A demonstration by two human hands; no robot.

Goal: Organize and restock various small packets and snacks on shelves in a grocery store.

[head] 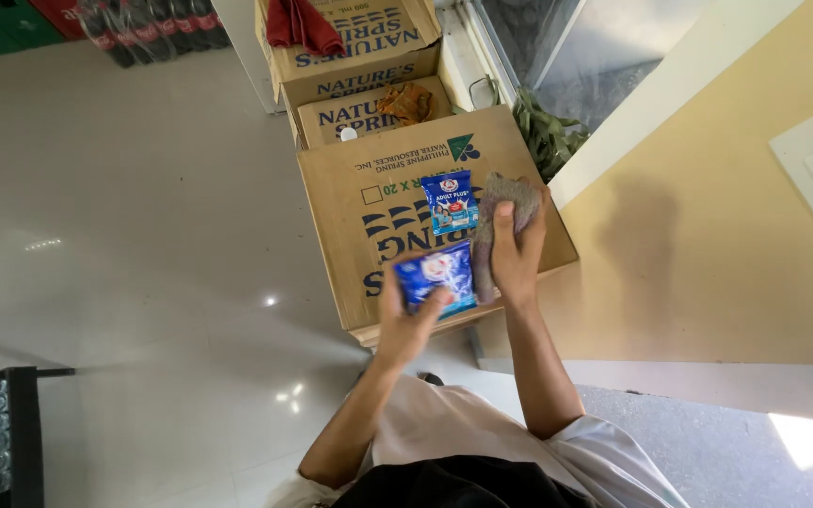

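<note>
Above a brown cardboard box [350, 202], left hand [406, 320] grips a blue foil packet [437, 275], right hand [518, 249] clutches a grey cloth [501, 202]; another blue packet [451, 202] lies on the box.

From my remote seat I take the big cardboard box [369, 179] as my landmark. Beyond it two more cardboard boxes [359, 66] sit stacked, a red cloth [301, 23] draped on the farthest. Left of it spreads a glossy white tiled floor [124, 235] with small glints of light. Right of it rises a pale yellow wall [708, 254], and just beyond that a window [576, 47] with green leaves [546, 136] at its foot. Far beyond-left stand dark bottles [148, 28] beside green crates [2, 21].
</note>
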